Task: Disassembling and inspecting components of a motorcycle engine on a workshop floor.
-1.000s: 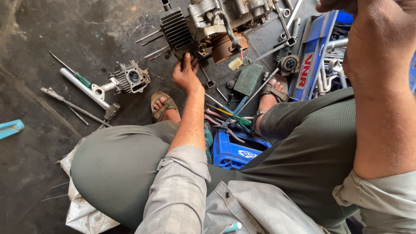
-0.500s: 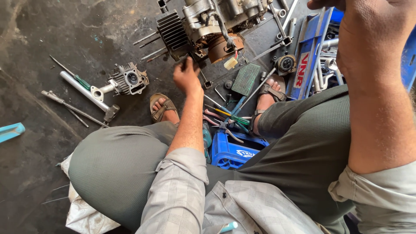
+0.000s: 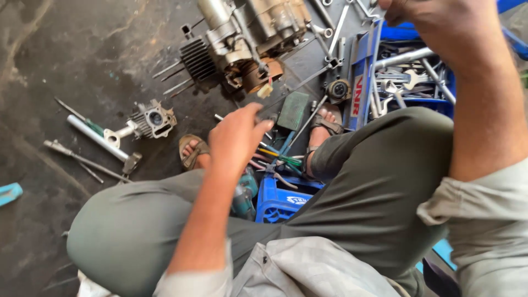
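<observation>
A dark, oil-stained concrete floor (image 3: 82, 49) is seen from above, with a person squatting on it in grey-green trousers and brown sandals. The left hand (image 3: 236, 137) is held out, palm down, over the space between the feet, its fingers (image 3: 258, 118) loosely spread and closed on nothing. Just beyond those fingertips, and apart from them, lies a partly dismantled grey metal motorcycle engine (image 3: 247, 38) with black cooling fins and bare studs on its left side; a rust-brown round opening is shown on the side facing the person. Beside the fingertips, to the right, a small dark green rectangular pad (image 3: 293, 110) is laid flat on the floor. Under the wrist, a heap of hand tools with red, yellow and green handles (image 3: 278, 162) is gathered above a small blue plastic crate (image 3: 280, 201).

The right hand (image 3: 434, 16) is raised at the upper right edge of the view, well apart from the engine; whether its fingers are gripping anything cannot be told, as they are cut off by the frame. Below it, a blue plastic tray of steel spanners (image 3: 412, 82) is set.

Left of the engine, a small grey finned cylinder head (image 3: 153, 120) is placed next to a long silver metal tube (image 3: 96, 137).
</observation>
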